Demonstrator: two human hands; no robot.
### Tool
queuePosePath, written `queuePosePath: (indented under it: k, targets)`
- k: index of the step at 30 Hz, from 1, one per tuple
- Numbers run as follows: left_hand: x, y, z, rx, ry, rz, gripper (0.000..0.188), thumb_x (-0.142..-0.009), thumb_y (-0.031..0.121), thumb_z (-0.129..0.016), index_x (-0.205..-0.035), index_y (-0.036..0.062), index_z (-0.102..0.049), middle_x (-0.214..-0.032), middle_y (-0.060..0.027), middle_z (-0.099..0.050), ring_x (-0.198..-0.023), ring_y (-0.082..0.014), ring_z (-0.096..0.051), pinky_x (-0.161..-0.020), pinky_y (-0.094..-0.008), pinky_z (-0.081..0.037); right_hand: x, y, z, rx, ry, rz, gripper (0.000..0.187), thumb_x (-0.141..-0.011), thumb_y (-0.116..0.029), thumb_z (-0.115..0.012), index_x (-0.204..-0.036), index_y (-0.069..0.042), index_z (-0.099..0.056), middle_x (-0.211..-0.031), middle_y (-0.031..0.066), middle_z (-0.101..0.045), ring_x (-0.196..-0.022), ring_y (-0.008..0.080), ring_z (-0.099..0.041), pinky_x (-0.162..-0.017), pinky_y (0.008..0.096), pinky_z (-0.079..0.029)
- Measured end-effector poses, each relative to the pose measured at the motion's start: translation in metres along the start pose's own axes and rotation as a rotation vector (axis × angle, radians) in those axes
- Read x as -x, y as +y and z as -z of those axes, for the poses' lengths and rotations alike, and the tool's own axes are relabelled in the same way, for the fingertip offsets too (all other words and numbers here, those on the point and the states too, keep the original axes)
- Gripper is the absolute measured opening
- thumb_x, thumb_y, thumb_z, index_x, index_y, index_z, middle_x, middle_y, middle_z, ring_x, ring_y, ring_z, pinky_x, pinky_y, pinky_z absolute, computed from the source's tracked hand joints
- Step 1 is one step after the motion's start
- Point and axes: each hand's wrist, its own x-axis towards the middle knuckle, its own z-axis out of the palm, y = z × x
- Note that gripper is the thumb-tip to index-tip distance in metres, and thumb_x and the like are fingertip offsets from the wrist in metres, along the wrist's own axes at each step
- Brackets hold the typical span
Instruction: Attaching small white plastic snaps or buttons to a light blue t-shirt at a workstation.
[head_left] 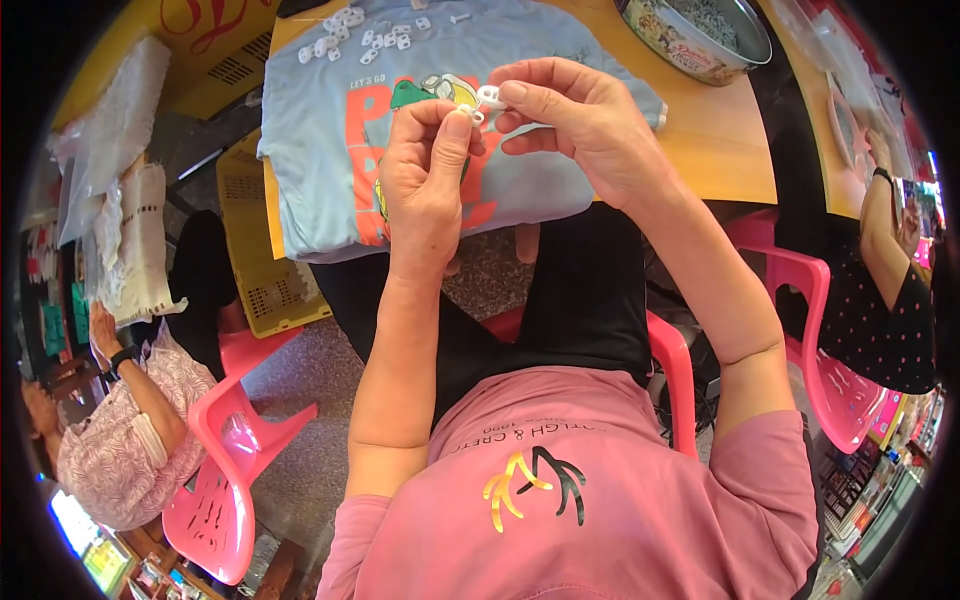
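My left hand (432,170) pinches a small white plastic piece with a ring-shaped end (475,117) between thumb and forefinger. Against it, my right hand (580,115) grips another small white plastic piece (490,96), which has a hole in it. The two pieces meet or nearly meet; I cannot tell whether they are joined. Both hands are raised over a light blue printed T-shirt (310,150) spread on the table. Several loose white plastic pieces (384,41) lie in clusters on its far left part, and a single white peg-like piece (460,18) lies apart from them.
A round tin (690,62) of small grey metal parts stands at the far right of the wooden table (740,150). On the left are a yellow plastic crate (262,290), a pink chair (215,480) and a person holding cloth. Another person sits on a pink chair (825,380) at the right.
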Motion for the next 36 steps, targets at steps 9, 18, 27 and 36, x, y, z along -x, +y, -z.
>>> queuePosePath:
  k: [9, 18, 27, 36]
  targets:
    - [0.002, 0.003, -0.005, -0.115, 0.005, 0.000, 0.011, -0.100, 0.014, -0.059, -0.101, 0.0031, -0.057, -0.084, 0.0015, -0.059, -0.074, -0.0036, -0.053, -0.064, -0.0190, -0.043, -0.001, 0.004, -0.003, 0.265, 0.018, 0.194, 0.029, -0.101, -0.016, -0.055, -0.123, 0.003, -0.062, -0.088, 0.0011, -0.060, -0.081, 0.0070, -0.057, -0.076, 0.0266, -0.056]
    - [0.000, 0.006, -0.006, -0.226, 0.026, -0.021, 0.011, -0.098, 0.013, -0.061, -0.099, 0.0021, -0.058, -0.086, 0.0005, -0.061, -0.075, -0.0047, -0.055, -0.070, -0.0209, -0.049, 0.003, 0.003, -0.014, 0.383, 0.070, 0.318, 0.026, -0.100, -0.014, -0.057, -0.119, 0.003, -0.063, -0.086, 0.0010, -0.061, -0.077, 0.0064, -0.057, -0.073, 0.0239, -0.054]
    - [-0.001, 0.009, -0.008, -0.203, 0.021, -0.002, 0.011, -0.098, 0.012, -0.062, -0.098, 0.0013, -0.058, -0.089, -0.0006, -0.062, -0.079, -0.0055, -0.059, -0.075, -0.0241, -0.054, 0.003, 0.010, -0.014, 0.452, 0.095, 0.384, 0.024, -0.100, -0.012, -0.058, -0.119, 0.003, -0.063, -0.098, 0.0035, -0.066, -0.078, 0.0082, -0.060, -0.074, 0.0227, -0.053]
    - [0.000, 0.008, -0.008, -0.174, 0.038, 0.013, 0.012, -0.097, 0.012, -0.063, -0.097, 0.0012, -0.058, -0.087, -0.0004, -0.062, -0.079, -0.0072, -0.061, -0.071, -0.0227, -0.050, 0.003, 0.011, -0.017, 0.455, 0.113, 0.410, 0.023, -0.100, -0.010, -0.056, -0.119, 0.002, -0.062, -0.104, 0.0047, -0.067, -0.079, 0.0093, -0.062, -0.075, 0.0231, -0.053]
